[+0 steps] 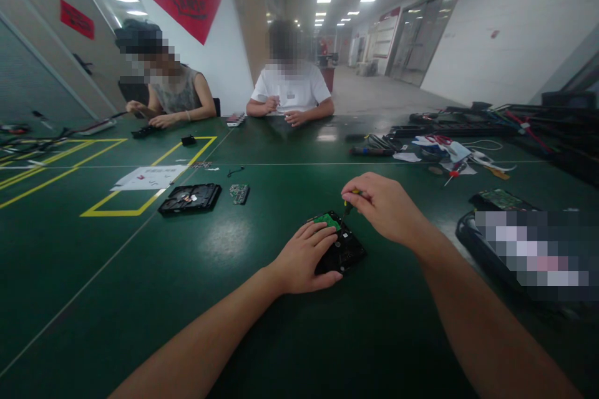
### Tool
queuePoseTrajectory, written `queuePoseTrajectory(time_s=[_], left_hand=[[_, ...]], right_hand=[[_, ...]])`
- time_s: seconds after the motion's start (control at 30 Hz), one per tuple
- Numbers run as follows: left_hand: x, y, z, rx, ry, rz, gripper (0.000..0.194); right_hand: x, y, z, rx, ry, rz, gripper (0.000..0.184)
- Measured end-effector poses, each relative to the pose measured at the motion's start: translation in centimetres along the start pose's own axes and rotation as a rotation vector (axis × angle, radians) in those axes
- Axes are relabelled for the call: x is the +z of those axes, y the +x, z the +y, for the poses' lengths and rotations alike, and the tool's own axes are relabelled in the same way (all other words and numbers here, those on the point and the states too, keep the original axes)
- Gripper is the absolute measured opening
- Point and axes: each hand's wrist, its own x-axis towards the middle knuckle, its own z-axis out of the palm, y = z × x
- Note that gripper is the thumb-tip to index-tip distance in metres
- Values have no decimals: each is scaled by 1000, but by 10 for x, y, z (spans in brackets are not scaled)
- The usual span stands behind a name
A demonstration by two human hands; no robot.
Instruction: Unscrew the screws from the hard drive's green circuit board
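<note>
A black hard drive (pixel 349 253) with a green circuit board (pixel 329 220) on its upper face lies on the green table in front of me. Across its left part rests my left hand (pixel 306 257), fingers stretched out flat and thumb along the near edge. My right hand (pixel 381 206) is closed around the yellow and black handle of a screwdriver (pixel 347 207). The screwdriver's shaft points down to the drive beside the circuit board, close to my left fingertips. Whether its tip sits in a screw is too small to tell.
An opened hard drive (pixel 189 198) and a loose circuit board (pixel 239 194) lie to the left, near a white paper (pixel 150 177). Tools and cables (pixel 449 153) clutter the right back. A dark case (pixel 486 249) stands at right. Two people sit across the table (pixel 140 324).
</note>
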Motion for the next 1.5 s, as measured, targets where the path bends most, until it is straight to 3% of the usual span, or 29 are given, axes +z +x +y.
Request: queuePoseTrajectory(time_s=[0.2, 0.43, 0.57, 0.97, 1.23, 1.5], left_hand=[[0, 0, -1, -8, -3, -3, 83], [2, -1, -2, -1, 11, -4, 84], [1, -1, -1, -4, 12, -3, 83], [2, -1, -1, -9, -13, -1, 82], [2, 0, -1, -9, -7, -6, 82], [3, -1, -1, -11, -23, 13, 82]], right_hand=[[1, -2, 1, 82, -2, 24, 18], [0, -1, -2, 69, -73, -14, 12], [3, -2, -5, 73, -33, 1, 20], [6, -1, 2, -11, -11, -24, 21], [4, -3, 1, 117, -19, -50, 21], [6, -3, 6, -16, 16, -13, 22]])
